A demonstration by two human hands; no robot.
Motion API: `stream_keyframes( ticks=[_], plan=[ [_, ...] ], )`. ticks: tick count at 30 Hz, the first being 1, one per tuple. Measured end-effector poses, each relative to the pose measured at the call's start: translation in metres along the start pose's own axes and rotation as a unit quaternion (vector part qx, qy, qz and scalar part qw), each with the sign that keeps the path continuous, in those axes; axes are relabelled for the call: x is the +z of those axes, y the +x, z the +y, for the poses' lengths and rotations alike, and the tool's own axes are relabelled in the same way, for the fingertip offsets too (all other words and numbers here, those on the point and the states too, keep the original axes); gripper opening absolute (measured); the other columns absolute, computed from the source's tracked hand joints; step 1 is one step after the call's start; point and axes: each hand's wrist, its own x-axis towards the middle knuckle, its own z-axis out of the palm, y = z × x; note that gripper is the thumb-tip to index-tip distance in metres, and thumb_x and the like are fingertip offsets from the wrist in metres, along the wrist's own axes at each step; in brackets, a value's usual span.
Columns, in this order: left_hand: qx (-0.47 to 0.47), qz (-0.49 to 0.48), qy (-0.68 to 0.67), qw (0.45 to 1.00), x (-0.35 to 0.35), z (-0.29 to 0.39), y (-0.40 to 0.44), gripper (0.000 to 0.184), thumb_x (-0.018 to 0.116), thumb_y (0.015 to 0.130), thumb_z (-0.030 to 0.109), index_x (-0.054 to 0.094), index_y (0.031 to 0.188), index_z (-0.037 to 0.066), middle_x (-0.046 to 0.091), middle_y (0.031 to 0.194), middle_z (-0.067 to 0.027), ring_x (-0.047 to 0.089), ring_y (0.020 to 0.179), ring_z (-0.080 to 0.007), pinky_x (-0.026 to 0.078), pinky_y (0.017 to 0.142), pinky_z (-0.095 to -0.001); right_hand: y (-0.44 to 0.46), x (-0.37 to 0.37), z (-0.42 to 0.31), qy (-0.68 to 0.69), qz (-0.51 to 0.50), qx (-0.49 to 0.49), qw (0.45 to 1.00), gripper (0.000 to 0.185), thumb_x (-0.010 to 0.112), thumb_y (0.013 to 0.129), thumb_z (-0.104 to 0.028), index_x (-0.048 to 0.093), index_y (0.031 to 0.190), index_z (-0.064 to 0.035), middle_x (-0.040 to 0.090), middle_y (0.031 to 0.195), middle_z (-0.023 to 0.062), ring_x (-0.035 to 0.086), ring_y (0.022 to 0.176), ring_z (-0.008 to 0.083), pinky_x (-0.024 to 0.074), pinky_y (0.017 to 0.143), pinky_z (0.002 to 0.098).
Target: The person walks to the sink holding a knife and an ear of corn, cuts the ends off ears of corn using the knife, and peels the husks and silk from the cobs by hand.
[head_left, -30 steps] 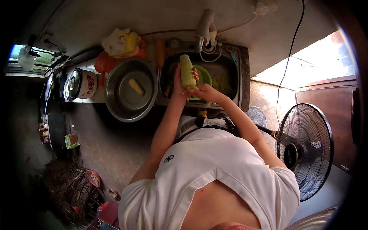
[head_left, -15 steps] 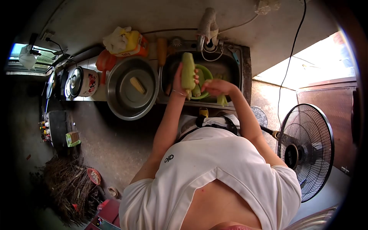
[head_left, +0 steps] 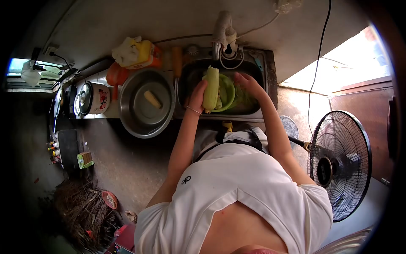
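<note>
My left hand [head_left: 197, 95] is wrapped round a pale green ear of corn [head_left: 210, 91], held upright over the left part of the sink. Behind it, a green bowl [head_left: 230, 91] stands in the sink with more corn inside, partly hidden by the held ear. My right hand [head_left: 249, 85] hovers over the right side of the sink, beside the bowl, fingers loosely apart and nothing visible in them. Green husk leaves [head_left: 241, 98] lie below it in the sink. A peeled pale-yellow cob [head_left: 152, 99] rests in the large metal basin [head_left: 127, 120] to the left.
The sink [head_left: 268, 101] has a cloth-wrapped faucet [head_left: 221, 34] at its back. An orange scoop [head_left: 116, 75], a yellow-orange container [head_left: 146, 53] and a flowered pot [head_left: 98, 98] stand on the counter. A black floor fan [head_left: 340, 165] is at the right; bundled twigs [head_left: 80, 207] lie at lower left.
My right hand has moved right and away from the ear, and its fingers have loosened. The husk leaf that hung at the sink's front edge is now down in the sink.
</note>
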Motion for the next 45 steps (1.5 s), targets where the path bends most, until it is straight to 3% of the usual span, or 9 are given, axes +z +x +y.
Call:
stream_keyframes(
  ticks=[1, 5, 7, 17, 19, 25, 32, 34, 45],
  plan=[
    [0.014, -0.020, 0.014, 1.000, 0.002, -0.001, 0.000, 0.046, 0.048, 0.094, 0.043, 0.052, 0.118, 0.004, 0.062, 0.099, -0.0107, 0.063, 0.082, -0.0177, 0.053, 0.071, -0.0322, -0.021, 0.003, -0.064, 0.119, -0.055, 0.078, 0.988, 0.049, 0.058, 0.088, -0.047, 0.059, 0.100, 0.0013, 0.062, 0.089, 0.0091, 0.061, 0.083, 0.0173, 0.0483, 0.073, 0.0303],
    [0.015, -0.020, 0.073, 0.997, 0.011, -0.010, 0.001, 0.040, 0.058, 0.090, 0.034, 0.048, 0.118, 0.006, 0.062, 0.093, -0.0110, 0.064, 0.077, -0.0194, 0.054, 0.065, -0.0322, -0.021, 0.028, -0.093, -0.047, -0.068, 0.105, 0.991, 0.056, 0.061, 0.082, -0.054, 0.060, 0.091, 0.0018, 0.056, 0.071, 0.0073, 0.055, 0.067, 0.0134, 0.0458, 0.062, 0.0281],
    [0.023, -0.061, 0.105, 0.992, 0.030, -0.002, -0.012, 0.044, 0.063, 0.088, 0.025, 0.040, 0.121, 0.009, 0.061, 0.094, -0.0121, 0.064, 0.075, -0.0206, 0.054, 0.060, -0.0327, -0.013, 0.039, -0.073, -0.067, 0.019, -0.034, 0.997, 0.054, 0.060, 0.084, -0.053, 0.058, 0.080, 0.0010, 0.052, 0.062, 0.0036, 0.050, 0.062, 0.0104, 0.0408, 0.058, 0.0257],
    [-0.020, -0.079, 0.115, 0.990, 0.028, -0.002, -0.019, 0.053, 0.061, 0.088, 0.022, 0.035, 0.132, 0.010, 0.060, 0.100, -0.0134, 0.063, 0.081, -0.0206, 0.054, 0.066, -0.0324, -0.028, 0.027, -0.085, 0.007, -0.101, 0.005, 0.995, 0.042, 0.054, 0.092, -0.043, 0.058, 0.089, -0.0016, 0.044, 0.063, -0.0028, 0.041, 0.057, 0.0061, 0.0331, 0.052, 0.0213],
    [-0.037, -0.134, -0.030, 0.990, 0.029, 0.002, -0.023, 0.046, 0.061, 0.089, 0.025, 0.038, 0.126, 0.011, 0.060, 0.097, -0.0133, 0.063, 0.078, -0.0203, 0.055, 0.061, -0.0322, -0.031, 0.027, -0.088, 0.108, -0.148, -0.003, 0.983, 0.033, 0.056, 0.092, -0.037, 0.053, 0.086, -0.0051, 0.042, 0.063, -0.0036, 0.038, 0.056, 0.0056, 0.0308, 0.050, 0.0218],
    [-0.010, -0.124, -0.012, 0.992, 0.030, 0.003, -0.025, 0.049, 0.060, 0.089, 0.028, 0.038, 0.129, 0.010, 0.059, 0.099, -0.0131, 0.062, 0.080, -0.0201, 0.055, 0.063, -0.0321, -0.030, 0.025, -0.085, 0.119, -0.181, -0.038, 0.975, 0.024, 0.049, 0.096, -0.030, 0.050, 0.089, -0.0070, 0.042, 0.064, -0.0033, 0.039, 0.056, 0.0044, 0.0298, 0.050, 0.0195],
    [0.000, -0.103, 0.035, 0.994, 0.031, 0.005, -0.019, 0.052, 0.065, 0.086, 0.025, 0.038, 0.128, 0.009, 0.059, 0.099, -0.0119, 0.062, 0.080, -0.0191, 0.054, 0.065, -0.0311, -0.046, 0.020, -0.101, 0.226, -0.166, 0.017, 0.960, 0.023, 0.051, 0.095, -0.029, 0.053, 0.094, -0.0064, 0.047, 0.067, -0.0027, 0.044, 0.057, 0.0047, 0.0333, 0.050, 0.0207],
    [0.052, -0.068, 0.192, 0.978, 0.026, -0.004, -0.008, 0.054, 0.069, 0.083, 0.021, 0.039, 0.125, 0.008, 0.059, 0.099, -0.0112, 0.063, 0.080, -0.0189, 0.054, 0.065, -0.0309, -0.046, 0.020, -0.105, 0.118, -0.099, 0.064, 0.986, 0.028, 0.051, 0.095, -0.031, 0.057, 0.100, -0.0039, 0.048, 0.068, -0.0026, 0.044, 0.059, 0.0044, 0.0346, 0.051, 0.0204],
    [-0.004, -0.093, 0.079, 0.993, 0.046, 0.008, -0.024, 0.049, 0.066, 0.086, 0.019, 0.038, 0.125, 0.013, 0.060, 0.098, -0.0113, 0.064, 0.078, -0.0213, 0.055, 0.062, -0.0336, -0.044, 0.031, -0.097, 0.167, -0.057, -0.027, 0.984, 0.027, 0.050, 0.096, -0.030, 0.057, 0.094, -0.0042, 0.045, 0.071, -0.0049, 0.040, 0.062, 0.0037, 0.0336, 0.054, 0.0188]
  ],
)
